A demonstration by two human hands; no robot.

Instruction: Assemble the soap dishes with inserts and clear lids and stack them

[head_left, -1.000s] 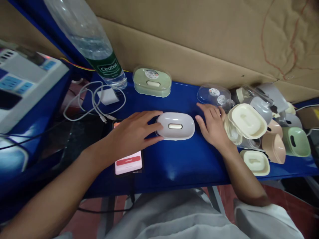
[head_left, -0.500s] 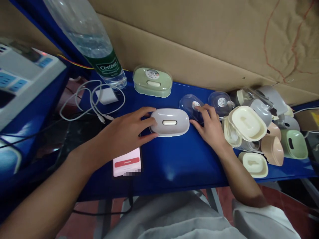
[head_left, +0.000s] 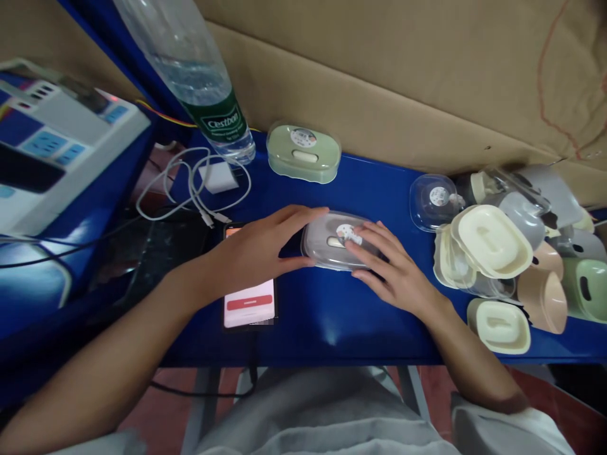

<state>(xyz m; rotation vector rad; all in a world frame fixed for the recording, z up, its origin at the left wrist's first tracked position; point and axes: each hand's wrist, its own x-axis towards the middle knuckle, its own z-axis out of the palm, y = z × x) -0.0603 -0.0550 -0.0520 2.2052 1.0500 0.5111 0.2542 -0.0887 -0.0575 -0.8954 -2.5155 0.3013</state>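
Note:
A light grey oval plastic box (head_left: 317, 243) lies on the blue table, with a short cream bar (head_left: 334, 242) in the slot of its top. A clear plastic lid (head_left: 332, 222) with a round white sticker sits over it; whether it is fully seated I cannot tell. My left hand (head_left: 256, 253) holds the left end between thumb and fingers. From the right, my right hand (head_left: 391, 268) has its fingers on the lid's top and its thumb at the near edge. Behind stands a light green box (head_left: 303, 155) under a similar clear lid.
To the right are another clear lid (head_left: 429, 208) and a pile of cream trays (head_left: 496, 240), peach parts (head_left: 543, 300) and green parts (head_left: 592, 287). On the left are a phone (head_left: 249, 309), a charger (head_left: 220, 177) with white cable, a water bottle (head_left: 218, 120) and a power strip (head_left: 109, 139).
My right hand has brought the clear lid leftward from the table onto the grey box. My left hand stays at the box's left end. The view has shifted slightly left.

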